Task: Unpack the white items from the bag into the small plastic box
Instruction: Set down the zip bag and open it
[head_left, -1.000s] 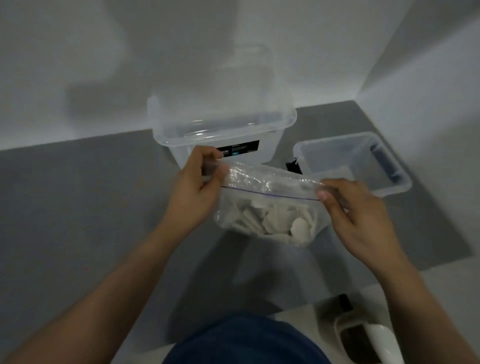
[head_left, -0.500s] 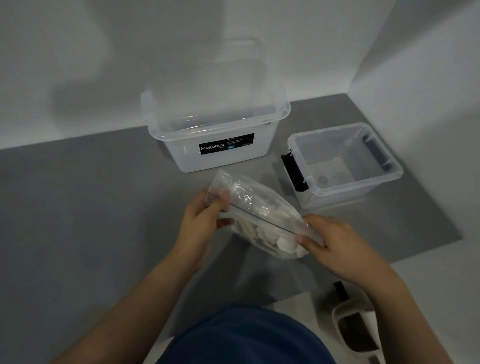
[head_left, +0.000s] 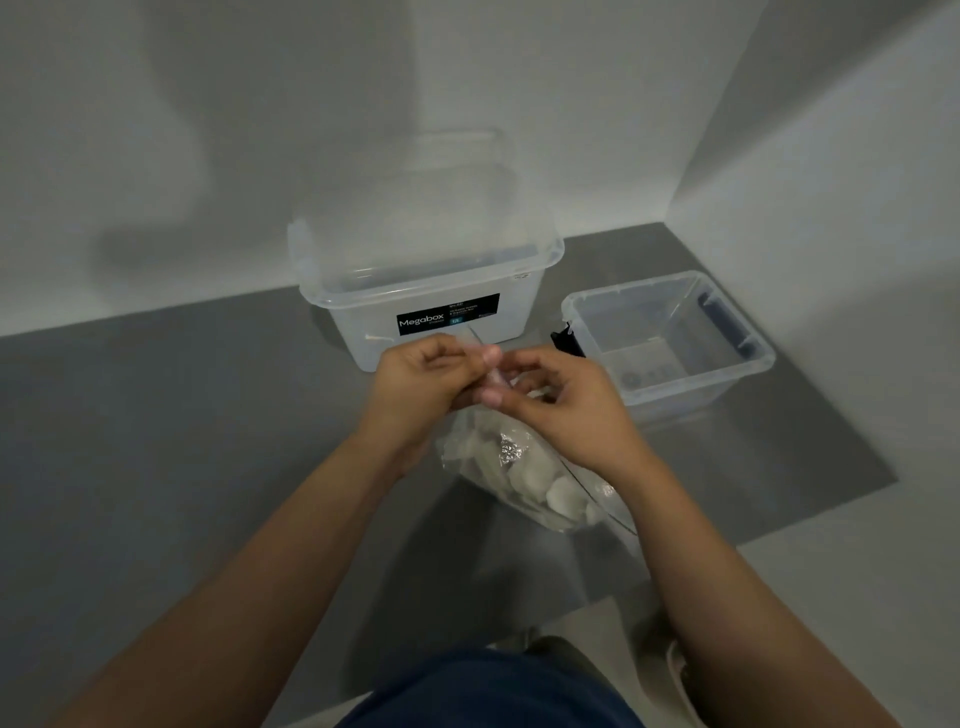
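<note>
dim, grey light | soft shadows on wall | wide-angle edge bending | slight blur

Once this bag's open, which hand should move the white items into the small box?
Probably the right hand: the small plastic box lies on that side, nearer it. The left hand, also pinching the bag, can steady it.

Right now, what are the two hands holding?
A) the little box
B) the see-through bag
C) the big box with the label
B: the left hand and the right hand both pinch the top of the bag, with the white items showing through it; the small plastic box stands apart, untouched.
</note>
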